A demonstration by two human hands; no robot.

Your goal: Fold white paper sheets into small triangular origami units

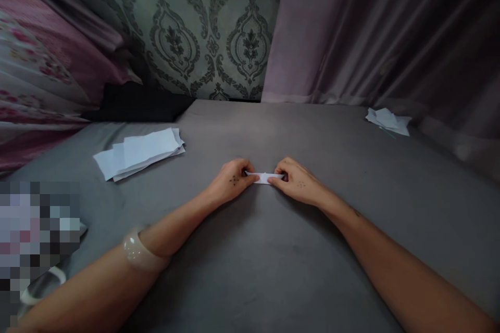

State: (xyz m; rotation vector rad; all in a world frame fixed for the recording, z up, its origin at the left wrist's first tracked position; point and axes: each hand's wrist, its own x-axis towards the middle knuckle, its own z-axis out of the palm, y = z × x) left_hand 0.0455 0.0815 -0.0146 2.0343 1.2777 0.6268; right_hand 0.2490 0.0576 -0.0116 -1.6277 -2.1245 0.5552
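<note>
A small piece of folded white paper (264,178) is held between my two hands, just above or on the grey sheet. My left hand (235,179) pinches its left end, thumb on the near side and fingers curled behind. At the right end, my right hand (297,179) pinches it in the same way. The paper makes a narrow strip with a small raised point at the middle of its upper edge. Its far side is hidden from me.
A stack of white paper sheets (142,152) lies to the left on the grey sheet (250,260). Several white paper pieces (388,120) lie at the far right. Black folded cloth (140,104) sits at the back left, near curtains (332,36). A blurred-out patch (35,239) covers the left edge.
</note>
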